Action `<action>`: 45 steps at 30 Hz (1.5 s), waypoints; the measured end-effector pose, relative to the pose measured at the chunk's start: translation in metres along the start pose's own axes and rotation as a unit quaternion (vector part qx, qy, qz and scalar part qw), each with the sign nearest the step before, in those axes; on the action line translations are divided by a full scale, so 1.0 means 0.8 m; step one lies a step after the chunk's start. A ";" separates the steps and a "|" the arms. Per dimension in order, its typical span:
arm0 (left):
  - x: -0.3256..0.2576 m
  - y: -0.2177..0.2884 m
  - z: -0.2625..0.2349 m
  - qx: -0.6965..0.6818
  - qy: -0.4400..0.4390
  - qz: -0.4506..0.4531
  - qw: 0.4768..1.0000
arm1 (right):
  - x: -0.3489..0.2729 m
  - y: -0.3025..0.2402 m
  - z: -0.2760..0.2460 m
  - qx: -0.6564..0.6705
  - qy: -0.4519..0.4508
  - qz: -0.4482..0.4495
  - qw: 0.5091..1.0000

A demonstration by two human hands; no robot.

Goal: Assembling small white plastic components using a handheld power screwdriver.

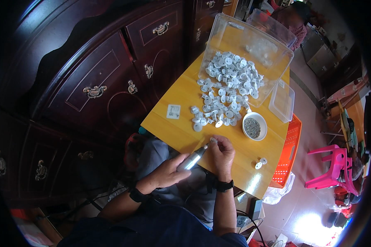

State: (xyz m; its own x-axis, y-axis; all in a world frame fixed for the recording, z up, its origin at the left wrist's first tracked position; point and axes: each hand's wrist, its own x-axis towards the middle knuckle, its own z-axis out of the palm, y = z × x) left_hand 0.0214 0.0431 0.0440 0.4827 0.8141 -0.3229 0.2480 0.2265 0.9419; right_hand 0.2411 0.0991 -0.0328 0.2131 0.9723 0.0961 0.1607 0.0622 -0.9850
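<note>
The left hand (169, 171) grips a silver pen-shaped power tool (192, 159), tip angled up-right onto the small white plastic disc (213, 140) pinched by the right hand (222, 153) (just below the white bowl (254, 126)).

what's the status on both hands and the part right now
Left hand grips silver electric screwdriver, tip at the part. Right hand pinches small white plastic part on yellow table. Nothing between them.

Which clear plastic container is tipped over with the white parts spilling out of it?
The large clear bin at the table's far end: it lies on its side, white parts pouring from its mouth. The smaller clear container beside it holds none.
</note>
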 end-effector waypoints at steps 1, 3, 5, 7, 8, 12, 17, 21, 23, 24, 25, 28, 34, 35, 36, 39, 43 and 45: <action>0.000 0.000 0.000 -0.002 -0.001 -0.007 1.000 | 0.000 -0.001 0.000 0.000 0.000 0.000 1.000; 0.000 -0.001 0.000 -0.004 0.000 -0.007 1.000 | 0.000 -0.001 0.000 0.006 -0.001 -0.006 1.000; 0.000 0.000 0.000 -0.006 0.000 -0.007 1.000 | 0.000 -0.001 0.000 0.015 0.001 -0.008 1.000; 0.000 0.001 0.000 -0.006 0.000 -0.010 1.000 | 0.000 0.000 0.001 0.024 0.002 -0.009 1.000; 0.001 -0.001 0.001 -0.006 0.000 -0.010 1.000 | 0.000 0.001 0.001 0.025 0.001 -0.007 1.000; 0.001 -0.006 0.002 -0.039 -0.005 -0.016 0.999 | 0.000 0.000 0.000 0.017 -0.003 -0.004 1.000; 0.004 -0.008 0.002 -0.089 -0.016 -0.031 0.995 | 0.000 0.005 -0.002 0.026 -0.003 -0.001 1.000; 0.009 -0.010 0.002 -0.105 -0.030 -0.020 0.994 | 0.000 0.007 -0.002 0.026 0.000 0.008 1.000; 0.008 -0.008 0.003 -0.111 -0.030 -0.016 0.993 | 0.000 0.006 -0.002 0.023 0.000 0.010 1.000; 0.008 -0.006 0.004 -0.111 -0.028 -0.023 0.993 | 0.000 0.005 -0.001 0.021 0.000 0.016 1.000; 0.008 -0.005 0.004 -0.110 -0.026 -0.031 0.993 | 0.000 0.003 -0.001 0.021 0.000 0.017 1.000; 0.009 -0.008 0.004 -0.140 -0.027 -0.036 0.989 | 0.000 0.000 -0.002 0.025 -0.007 0.026 0.999; 0.006 0.000 0.005 -0.165 -0.049 -0.058 0.983 | -0.002 0.009 -0.005 0.057 0.000 0.016 0.998; 0.005 0.000 0.006 -0.163 -0.051 -0.055 0.984 | -0.003 0.007 -0.004 0.079 -0.002 0.019 0.997; 0.002 0.000 0.007 -0.174 -0.055 -0.053 0.982 | -0.004 0.005 -0.005 0.100 -0.005 0.022 0.995; -0.010 0.006 0.011 -0.182 -0.066 -0.050 0.980 | -0.015 -0.003 -0.021 0.047 -0.023 0.028 0.998; -0.033 -0.001 0.018 -0.180 -0.079 -0.032 0.980 | -0.034 -0.016 -0.047 -0.069 0.071 -0.102 0.990; -0.046 -0.001 0.021 -0.171 -0.085 -0.025 0.981 | -0.043 -0.021 -0.076 -0.216 0.109 -0.099 0.965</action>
State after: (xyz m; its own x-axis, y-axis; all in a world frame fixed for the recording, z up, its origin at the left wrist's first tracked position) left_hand 0.0179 0.0041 0.0534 0.6171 0.7030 -0.3536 -0.0070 0.4543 0.8908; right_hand 0.2900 0.0509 -0.0108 0.3271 0.8777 0.3501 0.5955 0.0962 -0.7975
